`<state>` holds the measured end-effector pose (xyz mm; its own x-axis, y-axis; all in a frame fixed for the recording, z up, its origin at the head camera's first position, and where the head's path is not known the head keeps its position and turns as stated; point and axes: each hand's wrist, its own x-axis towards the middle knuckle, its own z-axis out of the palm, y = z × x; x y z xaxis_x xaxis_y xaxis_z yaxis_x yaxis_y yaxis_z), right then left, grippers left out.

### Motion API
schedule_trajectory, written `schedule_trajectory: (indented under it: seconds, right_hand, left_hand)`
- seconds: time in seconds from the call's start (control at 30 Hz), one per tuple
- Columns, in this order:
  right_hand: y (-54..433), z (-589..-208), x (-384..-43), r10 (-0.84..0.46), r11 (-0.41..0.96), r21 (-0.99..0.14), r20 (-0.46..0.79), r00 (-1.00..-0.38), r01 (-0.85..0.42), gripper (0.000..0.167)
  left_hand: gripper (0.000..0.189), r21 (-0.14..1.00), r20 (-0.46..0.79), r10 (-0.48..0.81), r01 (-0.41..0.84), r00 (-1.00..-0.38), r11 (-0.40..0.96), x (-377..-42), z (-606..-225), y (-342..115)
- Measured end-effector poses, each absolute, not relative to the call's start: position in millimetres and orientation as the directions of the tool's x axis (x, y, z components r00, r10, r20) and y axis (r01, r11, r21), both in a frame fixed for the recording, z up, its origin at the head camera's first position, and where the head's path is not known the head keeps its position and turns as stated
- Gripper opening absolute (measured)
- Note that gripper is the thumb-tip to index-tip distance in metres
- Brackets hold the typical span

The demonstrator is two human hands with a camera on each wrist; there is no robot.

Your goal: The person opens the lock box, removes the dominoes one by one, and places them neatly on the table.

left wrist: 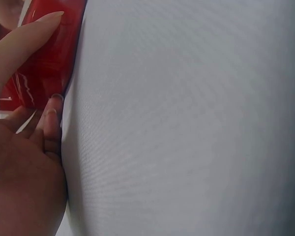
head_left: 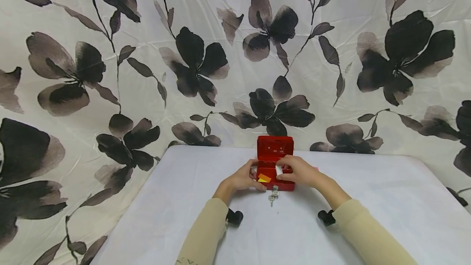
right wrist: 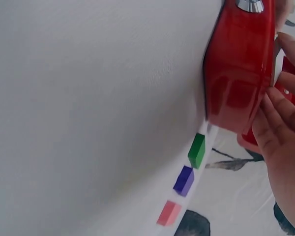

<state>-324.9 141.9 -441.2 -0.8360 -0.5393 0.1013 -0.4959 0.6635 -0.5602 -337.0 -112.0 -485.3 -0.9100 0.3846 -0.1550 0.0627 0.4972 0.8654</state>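
A small red metal cash box (head_left: 286,185) stands on the table with its lid (head_left: 274,147) raised. My left hand (head_left: 244,176) grips the box's left end, its thumb on the front face and its fingers along the side, as the left wrist view shows. Over the box's right half, my right hand (head_left: 299,171) pinches a small white piece (head_left: 279,170) between thumb and fingers. Inside at the left lie an orange block (head_left: 265,177) and a yellow block (head_left: 263,180). Keys (head_left: 273,196) hang at the front by the round silver lock (right wrist: 250,5).
Past the box's right end, a green block (right wrist: 197,150), a purple block (right wrist: 184,181) and a pink block (right wrist: 168,213) lie in a row on the white-covered table (head_left: 386,207). A floral cloth (head_left: 220,19) hangs behind the table.
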Motion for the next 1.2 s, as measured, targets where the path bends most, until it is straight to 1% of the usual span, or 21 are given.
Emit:
schedule_trajectory:
  seconds: [0.3, 0.43, 0.63, 0.93, 1.2]
  right_hand:
    - [157.2, -433.8, -320.9, -0.538, 0.621, -0.594, 0.151, -0.829, -0.511, 0.042]
    - [167.1, -433.6, -320.7, -0.537, 0.607, -0.604, 0.168, -0.827, -0.517, 0.043]
    - [180.5, -434.2, -318.2, -0.514, 0.618, -0.6, 0.18, -0.839, -0.507, 0.044]
    - [200.7, -433.4, -314.8, -0.511, 0.601, -0.573, 0.261, -0.819, -0.557, 0.043]
    - [217.1, -436.6, -313.7, -0.491, 0.623, -0.569, 0.251, -0.834, -0.538, 0.041]
  left_hand:
    - [0.097, 0.867, -0.16, 0.377, 0.052, -0.912, 0.496, -338.8, -486.9, -113.6]
    - [0.093, 0.874, -0.151, 0.388, 0.061, -0.909, 0.482, -340.0, -485.8, -112.4]
    - [0.091, 0.881, -0.152, 0.391, 0.055, -0.908, 0.47, -340.1, -485.4, -111.4]
    - [0.094, 0.875, -0.155, 0.373, 0.048, -0.915, 0.481, -337.3, -485.5, -112.0]
    - [0.094, 0.88, -0.157, 0.377, 0.044, -0.913, 0.473, -337.2, -484.2, -112.4]
